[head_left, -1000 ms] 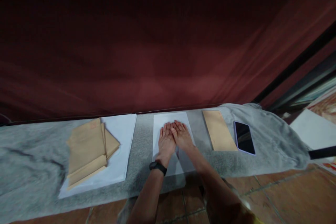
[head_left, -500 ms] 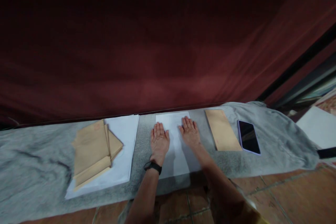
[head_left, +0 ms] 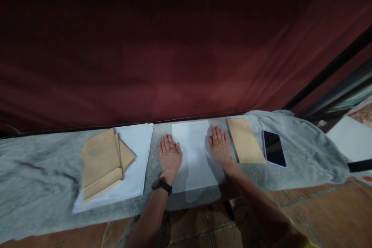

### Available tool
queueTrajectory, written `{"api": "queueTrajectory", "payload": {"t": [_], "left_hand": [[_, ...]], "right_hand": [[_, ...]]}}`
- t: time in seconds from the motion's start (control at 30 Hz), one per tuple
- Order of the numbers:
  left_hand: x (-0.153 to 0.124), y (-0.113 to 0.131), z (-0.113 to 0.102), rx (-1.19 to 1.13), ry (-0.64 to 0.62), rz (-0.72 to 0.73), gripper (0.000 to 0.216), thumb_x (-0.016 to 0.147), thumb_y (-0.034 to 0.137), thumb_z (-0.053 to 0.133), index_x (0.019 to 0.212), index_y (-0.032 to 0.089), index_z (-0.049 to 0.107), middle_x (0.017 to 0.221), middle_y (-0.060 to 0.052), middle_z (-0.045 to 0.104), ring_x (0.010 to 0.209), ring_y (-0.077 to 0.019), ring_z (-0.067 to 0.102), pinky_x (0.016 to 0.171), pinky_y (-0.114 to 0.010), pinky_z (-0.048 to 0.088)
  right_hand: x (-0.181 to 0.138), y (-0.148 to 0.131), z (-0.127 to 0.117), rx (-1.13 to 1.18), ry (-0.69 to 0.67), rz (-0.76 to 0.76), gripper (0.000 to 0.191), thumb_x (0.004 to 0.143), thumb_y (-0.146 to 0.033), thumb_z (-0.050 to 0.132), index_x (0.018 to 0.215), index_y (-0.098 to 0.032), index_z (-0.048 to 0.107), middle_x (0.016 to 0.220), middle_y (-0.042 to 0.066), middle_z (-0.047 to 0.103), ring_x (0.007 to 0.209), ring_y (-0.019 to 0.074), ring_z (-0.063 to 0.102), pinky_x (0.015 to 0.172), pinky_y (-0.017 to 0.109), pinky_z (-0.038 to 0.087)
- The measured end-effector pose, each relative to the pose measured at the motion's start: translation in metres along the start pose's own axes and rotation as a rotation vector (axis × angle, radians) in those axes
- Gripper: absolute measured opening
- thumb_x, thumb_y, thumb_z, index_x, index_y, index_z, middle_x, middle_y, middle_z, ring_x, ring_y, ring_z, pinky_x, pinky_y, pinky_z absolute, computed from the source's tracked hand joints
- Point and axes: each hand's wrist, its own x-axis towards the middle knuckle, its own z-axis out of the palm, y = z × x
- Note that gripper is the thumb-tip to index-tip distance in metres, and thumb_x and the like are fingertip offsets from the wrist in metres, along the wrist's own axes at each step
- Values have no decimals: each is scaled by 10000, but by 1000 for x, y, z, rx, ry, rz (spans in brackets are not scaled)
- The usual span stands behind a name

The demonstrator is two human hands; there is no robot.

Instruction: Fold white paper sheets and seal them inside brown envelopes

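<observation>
A white sheet of paper (head_left: 195, 155) lies flat on the grey cloth (head_left: 46, 217), between my two hands. My left hand (head_left: 170, 155) is open, palm down, over the sheet's left edge, with a dark band on the wrist. Over the right edge of the sheet is my right hand (head_left: 220, 148), also palm down with its fingers out straight. Neither hand holds anything. To the right of my right hand lies a single brown envelope (head_left: 247, 141). Whether the palms touch the paper or hover just above it, I cannot tell.
On the left, several brown envelopes (head_left: 100, 159) rest on a stack of white paper (head_left: 139, 162). A phone (head_left: 274, 149) in a light purple case lies right of the single envelope. A dark red curtain (head_left: 186, 85) hangs behind; a tiled floor (head_left: 328, 213) shows in front.
My hands have moved apart, the left one leftward and the right one rightward, from the middle of the sheet to its side edges. More of the paper shows between them.
</observation>
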Motion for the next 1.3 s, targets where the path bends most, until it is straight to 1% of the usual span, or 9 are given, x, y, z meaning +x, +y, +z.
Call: {"api": "queueTrajectory", "payload": {"t": [0.07,0.2,0.33,0.53,0.67,0.8,0.97,1.1,1.3], "left_hand": [[-13,9,-5,-34,4,72,599,1055,286,304,1591,20,324,1644,-241,360,1550,-345,320,1253,-585,294],[-58,28,-10,-69,-78,337,638,1029,172,301,1650,96,174,1694,-162,303,1583,-273,247,1271,-518,309],[-89,26,-15,5,-119,485,677,994,134,336,1648,82,171,1682,-175,325,1580,-283,251,1256,-520,339],[-88,7,-27,36,-169,415,636,1028,272,399,1610,43,289,1668,-212,330,1571,-303,277,1256,-505,334],[-87,-2,-30,6,-155,344,682,1049,435,394,1583,15,334,1649,-238,355,1555,-335,315,1239,-531,351],[-89,-10,-33,-11,-142,280,724,1048,503,368,1583,16,334,1632,-251,380,1552,-340,322,1245,-544,333],[-90,-19,-36,-12,-141,225,720,1051,509,346,1605,52,302,1635,-240,380,1540,-344,348,1245,-558,327],[-90,-25,-38,-3,-143,199,698,1056,483,323,1585,26,341,1620,-261,395,1527,-367,367,1241,-574,327],[-81,-19,-40,-2,-105,230,641,1072,409,294,1597,41,318,1639,-244,372,1552,-339,319,1251,-550,327]], "right_hand": [[-17,-13,-3,67,-8,-79,586,1086,-290,318,1614,-36,312,1636,234,377,1523,332,378,1226,566,320],[-64,-44,-12,203,-99,-301,600,1095,-307,322,1653,-111,225,1667,149,365,1551,240,335,1245,462,356],[-94,-52,-25,209,-109,-404,583,1092,-329,369,1630,-115,304,1644,118,420,1536,210,362,1275,435,320],[-95,-37,-32,122,-44,-385,622,1069,-427,449,1574,-66,409,1604,175,465,1502,263,419,1260,458,335],[-93,-26,-33,70,-52,-329,656,1076,-449,412,1586,-38,372,1618,209,428,1509,297,406,1253,487,330],[-92,-14,-36,37,-105,-277,674,1078,-443,388,1618,-47,310,1619,210,421,1509,312,405,1256,507,310],[-92,1,-37,-1,-125,-224,702,1073,-485,379,1612,-40,321,1634,215,394,1503,338,406,1247,518,304],[-94,11,-35,-30,-106,-205,696,1072,-500,374,1590,-35,364,1627,224,406,1497,349,411,1243,526,296],[-85,13,-33,-24,-72,-158,625,1078,-402,379,1589,-43,369,1624,221,413,1504,344,402,1238,553,303]]}}
